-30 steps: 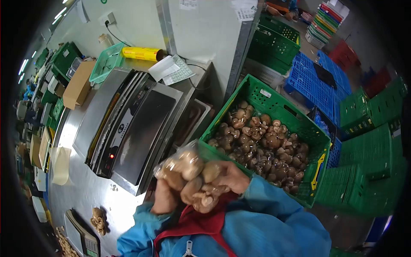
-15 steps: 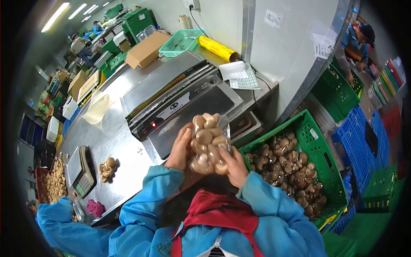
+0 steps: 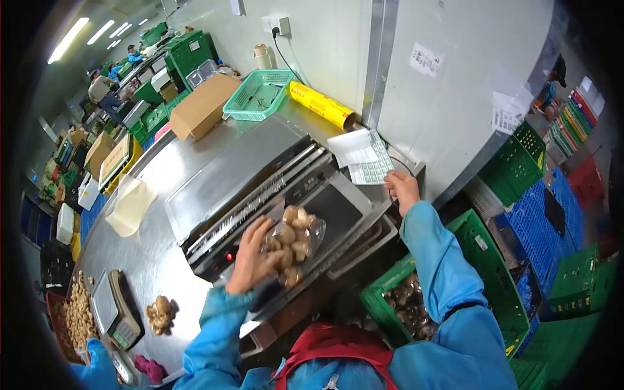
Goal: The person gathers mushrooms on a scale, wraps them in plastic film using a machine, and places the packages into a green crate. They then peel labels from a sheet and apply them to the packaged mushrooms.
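A clear-wrapped pack of brown mushrooms (image 3: 294,237) rests on the front of the wrapping machine (image 3: 260,201). My left hand (image 3: 252,257) lies against the pack's left side, holding it with curled fingers. Stretched out to the right, my right hand (image 3: 402,188) pinches the near right corner of a sheet of green-and-white labels (image 3: 372,164). A white paper (image 3: 351,148) lies beside that sheet. A green crate (image 3: 481,240) with several wrapped mushroom packs (image 3: 409,302) stands below my right arm, which hides part of it.
On the steel table are a weighing scale (image 3: 117,318), a loose mushroom cluster (image 3: 160,314), a yellow film roll (image 3: 322,105), a mint basket (image 3: 260,94) and a cardboard box (image 3: 205,105). A co-worker's blue sleeve (image 3: 97,364) shows at lower left, near a mushroom-filled red crate (image 3: 62,318).
The mushroom pack went from between both hands down onto the wrapping machine, with my left hand still on it. My right hand let go and moved up to the label sheet.
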Demonstrator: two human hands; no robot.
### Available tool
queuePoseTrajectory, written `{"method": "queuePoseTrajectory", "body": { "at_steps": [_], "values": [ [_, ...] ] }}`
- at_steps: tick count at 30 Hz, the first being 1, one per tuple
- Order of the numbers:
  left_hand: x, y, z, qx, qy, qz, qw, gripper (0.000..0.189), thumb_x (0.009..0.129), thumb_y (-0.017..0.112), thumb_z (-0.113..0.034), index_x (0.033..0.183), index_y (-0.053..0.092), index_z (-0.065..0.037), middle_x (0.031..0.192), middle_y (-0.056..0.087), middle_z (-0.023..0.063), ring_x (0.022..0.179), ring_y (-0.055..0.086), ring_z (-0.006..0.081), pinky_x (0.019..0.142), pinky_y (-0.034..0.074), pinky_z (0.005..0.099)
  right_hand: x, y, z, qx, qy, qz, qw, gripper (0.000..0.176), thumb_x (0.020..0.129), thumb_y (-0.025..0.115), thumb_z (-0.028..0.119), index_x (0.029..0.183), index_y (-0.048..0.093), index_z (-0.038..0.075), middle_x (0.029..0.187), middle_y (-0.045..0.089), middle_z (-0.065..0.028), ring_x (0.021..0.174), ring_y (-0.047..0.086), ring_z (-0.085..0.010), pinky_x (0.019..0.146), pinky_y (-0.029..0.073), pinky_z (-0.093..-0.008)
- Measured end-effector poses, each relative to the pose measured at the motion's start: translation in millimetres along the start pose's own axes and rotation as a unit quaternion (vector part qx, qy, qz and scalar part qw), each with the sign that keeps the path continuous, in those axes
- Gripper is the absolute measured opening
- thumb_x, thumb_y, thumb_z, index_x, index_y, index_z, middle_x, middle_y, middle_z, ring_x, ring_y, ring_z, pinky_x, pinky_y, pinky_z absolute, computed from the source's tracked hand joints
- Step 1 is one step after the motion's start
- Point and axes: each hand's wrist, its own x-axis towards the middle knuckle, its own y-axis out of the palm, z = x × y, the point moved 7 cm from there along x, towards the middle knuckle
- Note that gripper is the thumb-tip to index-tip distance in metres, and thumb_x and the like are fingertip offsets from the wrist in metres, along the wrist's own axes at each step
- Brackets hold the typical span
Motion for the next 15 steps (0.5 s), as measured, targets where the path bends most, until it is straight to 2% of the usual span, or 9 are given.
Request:
{"method": "queuePoseTrajectory", "body": {
  "at_steps": [1, 6, 8, 9, 10, 12, 13, 14, 15],
  "values": [
    [-3.9, -4.3, 0.6, -0.072, -0.026, -0.034, 0.997, 0.069, 0.067, 0.073, -0.014, 0.129, 0.043, -0.005, 0.133, 0.04, 0.0181, 0.121, 0.042, 0.0339, 0.099, 0.038, 0.0391, 23.1, 4.2, 2.3, 0.001, 0.007, -0.01, 1.0, 0.033, 0.079, 0.061, 0.023, 0.103, 0.061, 0.002, 0.084, 0.063, -0.0031, 0.071, 0.055, -0.0104, 0.059, 0.039, -0.0249],
    [-63.6, 9.2, 22.2, -0.098, -0.147, -0.121, 0.977, 0.077, 0.071, 0.072, -0.018, 0.134, 0.032, 0.001, 0.137, 0.032, 0.0207, 0.128, 0.032, 0.0339, 0.105, 0.026, 0.0411, 142.9, 33.1, -27.9, -0.049, -0.017, -0.066, 0.996, 0.039, 0.075, 0.063, 0.025, 0.104, 0.06, -0.002, 0.089, 0.064, -0.0085, 0.077, 0.059, -0.0169, 0.065, 0.044, -0.0306],
    [-83.3, 27.8, 35.5, -0.269, -0.199, -0.127, 0.934, 0.079, 0.073, 0.069, -0.015, 0.137, 0.025, 0.0, 0.14, 0.028, 0.0164, 0.131, 0.027, 0.0294, 0.108, 0.022, 0.0414, 182.4, 35.0, -30.4, -0.258, -0.118, -0.153, 0.947, 0.047, 0.073, 0.064, 0.028, 0.106, 0.058, -0.005, 0.097, 0.064, -0.0165, 0.087, 0.061, -0.0271, 0.076, 0.046, -0.0348],
    [-86.6, 31.0, 37.5, -0.286, -0.207, -0.117, 0.928, 0.079, 0.074, 0.068, -0.015, 0.138, 0.024, 0.0, 0.141, 0.026, 0.0158, 0.132, 0.026, 0.0289, 0.108, 0.023, 0.0416, 198.0, 38.8, -33.1, -0.289, -0.116, -0.168, 0.935, 0.052, 0.071, 0.064, 0.031, 0.108, 0.057, -0.005, 0.104, 0.061, -0.0225, 0.095, 0.059, -0.0359, 0.085, 0.044, -0.0368],
    [-88.1, 31.0, 38.7, -0.302, -0.214, -0.107, 0.923, 0.078, 0.076, 0.067, -0.015, 0.138, 0.022, 0.0, 0.142, 0.024, 0.0152, 0.132, 0.025, 0.0284, 0.107, 0.023, 0.0419, 208.4, 44.1, -31.6, -0.288, -0.12, -0.166, 0.935, 0.052, 0.071, 0.064, 0.031, 0.108, 0.057, -0.005, 0.104, 0.061, -0.0225, 0.095, 0.059, -0.0359, 0.085, 0.044, -0.0368],
    [-80.7, 6.9, 31.6, -0.227, -0.191, -0.132, 0.946, 0.067, 0.073, 0.069, -0.016, 0.129, 0.037, 0.001, 0.135, 0.035, 0.0203, 0.126, 0.035, 0.032, 0.103, 0.029, 0.0399, 221.3, 47.7, -34.4, -0.377, -0.069, -0.22, 0.897, 0.052, 0.07, 0.064, 0.032, 0.108, 0.058, -0.002, 0.103, 0.061, -0.0238, 0.094, 0.058, -0.0386, 0.084, 0.044, -0.0384],
    [-76.9, -5.4, 30.9, -0.191, -0.18, -0.138, 0.955, 0.063, 0.073, 0.069, -0.016, 0.127, 0.04, 0.001, 0.133, 0.039, 0.0205, 0.124, 0.038, 0.0324, 0.103, 0.03, 0.0401, 221.8, 48.8, -35.8, -0.372, -0.07, -0.264, 0.887, 0.046, 0.069, 0.065, 0.032, 0.101, 0.062, -0.001, 0.097, 0.062, -0.0238, 0.09, 0.059, -0.0401, 0.083, 0.045, -0.0401],
    [-73.9, -14.7, 31.2, -0.156, -0.17, -0.145, 0.962, 0.058, 0.073, 0.068, -0.015, 0.124, 0.043, 0.001, 0.13, 0.042, 0.0207, 0.122, 0.04, 0.0329, 0.102, 0.03, 0.0403, 226.7, 49.5, -35.3, -0.371, -0.075, -0.263, 0.888, 0.046, 0.069, 0.065, 0.032, 0.101, 0.062, -0.001, 0.097, 0.062, -0.0238, 0.09, 0.059, -0.0401, 0.083, 0.045, -0.0401],
    [-72.3, -22.7, 32.9, -0.15, -0.173, -0.174, 0.958, 0.052, 0.073, 0.067, -0.015, 0.119, 0.047, 0.001, 0.126, 0.047, 0.0203, 0.118, 0.043, 0.0331, 0.101, 0.031, 0.0409, 239.9, 50.7, -45.7, -0.379, -0.051, -0.191, 0.904, 0.043, 0.069, 0.065, 0.03, 0.098, 0.063, -0.001, 0.094, 0.064, -0.0221, 0.086, 0.06, -0.037, 0.08, 0.045, -0.0389]
  ]
}}
